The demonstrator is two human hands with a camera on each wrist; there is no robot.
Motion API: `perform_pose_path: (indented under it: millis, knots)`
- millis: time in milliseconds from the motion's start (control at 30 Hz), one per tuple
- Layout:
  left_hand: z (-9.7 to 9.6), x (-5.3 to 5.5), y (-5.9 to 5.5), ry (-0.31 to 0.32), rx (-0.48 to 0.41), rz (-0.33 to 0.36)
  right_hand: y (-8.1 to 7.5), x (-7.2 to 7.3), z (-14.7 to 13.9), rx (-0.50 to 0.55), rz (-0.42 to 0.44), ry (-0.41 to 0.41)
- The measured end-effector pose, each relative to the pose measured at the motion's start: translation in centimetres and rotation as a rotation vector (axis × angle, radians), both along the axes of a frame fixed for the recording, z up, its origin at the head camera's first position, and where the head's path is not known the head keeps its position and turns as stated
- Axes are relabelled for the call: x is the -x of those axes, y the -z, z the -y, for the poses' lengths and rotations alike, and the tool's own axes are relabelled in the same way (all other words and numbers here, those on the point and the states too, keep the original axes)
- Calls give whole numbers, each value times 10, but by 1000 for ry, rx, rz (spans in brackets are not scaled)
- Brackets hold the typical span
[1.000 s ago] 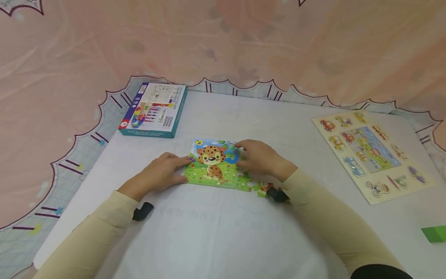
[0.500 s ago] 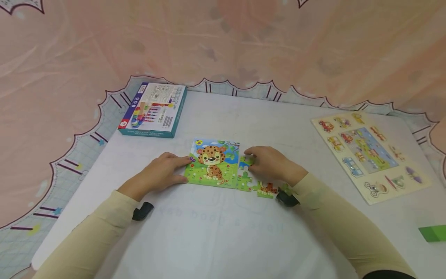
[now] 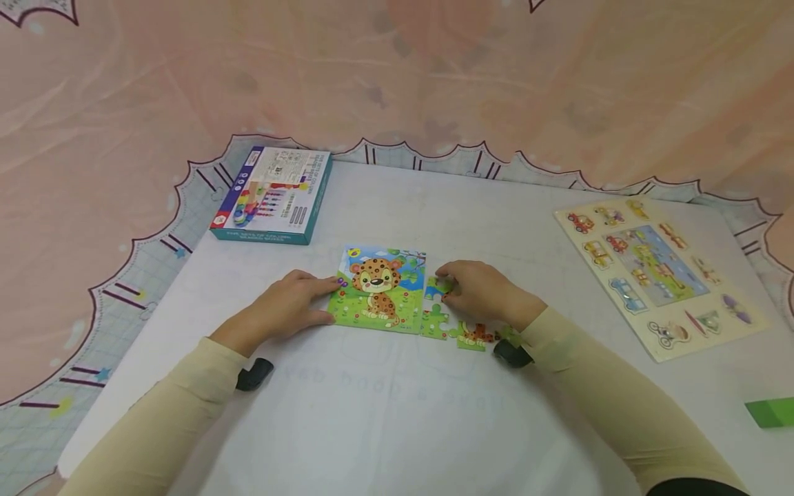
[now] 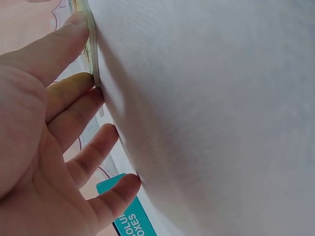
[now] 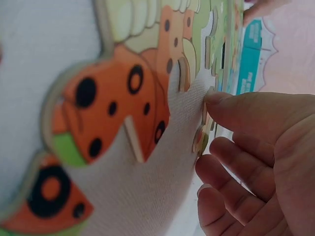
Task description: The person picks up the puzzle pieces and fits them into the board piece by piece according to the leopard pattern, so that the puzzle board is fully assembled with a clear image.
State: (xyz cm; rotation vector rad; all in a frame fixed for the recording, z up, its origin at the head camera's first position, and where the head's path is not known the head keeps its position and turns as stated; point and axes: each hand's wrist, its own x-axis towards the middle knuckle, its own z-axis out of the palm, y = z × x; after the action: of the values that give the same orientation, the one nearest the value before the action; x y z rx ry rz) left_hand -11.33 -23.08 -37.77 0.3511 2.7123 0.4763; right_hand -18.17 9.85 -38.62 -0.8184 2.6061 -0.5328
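Right hand [image 3: 486, 293] no longer at the leopard picture [image 3: 378, 293]: a second ago its fingertips are on the right edge, now they sit just right of it, small gap between. Picture's upper right corner, left of the fingertips, shows uncovered, branch included. Blue piece [image 3: 432, 292] comes into sight at the hand's thumb and fingertips. Green piece [image 3: 435, 322], on the wearer's side of the fingertips, shows more fully; same for the spotted piece [image 3: 473, 336] below the palm. Sleeve [image 3: 595, 386] and black wrist device [image 3: 513, 354] shift right with the hand.
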Motion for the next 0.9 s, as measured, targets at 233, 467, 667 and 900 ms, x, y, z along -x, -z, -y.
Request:
perform_pose_path:
  millis: [233,467,667,900]
  knots:
    - [0,0,3,-1,6,-5,0,1,-6,-3,-44,-4]
    - [0,1,3,3,13,-9,-1,2,-7,0,-40,15]
    - [1,0,1,-8,3,5,-4,5,-2,20,-17,-8]
    - [0,0,0,-12,0,10,-4,10,-3,-12,-43,-37]
